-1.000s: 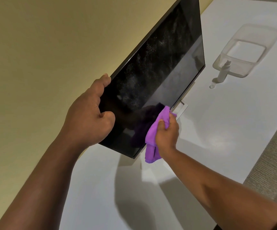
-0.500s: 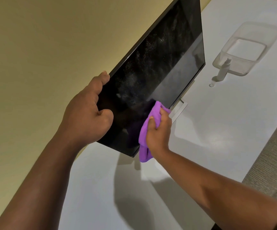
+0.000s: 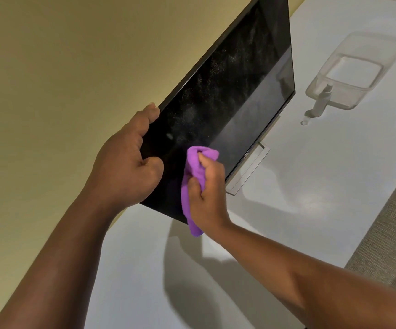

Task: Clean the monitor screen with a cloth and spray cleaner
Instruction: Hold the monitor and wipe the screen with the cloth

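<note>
Faintly, a small logo on the monitor [image 3: 227, 98] bezel is unreadable; its dark screen, upright on the bench [image 3: 311, 176], is misted with spray. The left hand [image 3: 125, 167] clasps the monitor's edge, while the right hand [image 3: 207, 193] presses a bunched purple cloth [image 3: 193, 172] against its lower screen.

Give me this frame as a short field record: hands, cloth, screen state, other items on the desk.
left hand: grips the near edge of the monitor, fingers wrapped over its rim
right hand: holds the purple cloth bunched against the lower screen
screen: off, dusty speckles across the upper area
spray bottle: upright on the white desk, untouched
clear tub: behind the bottle
</note>
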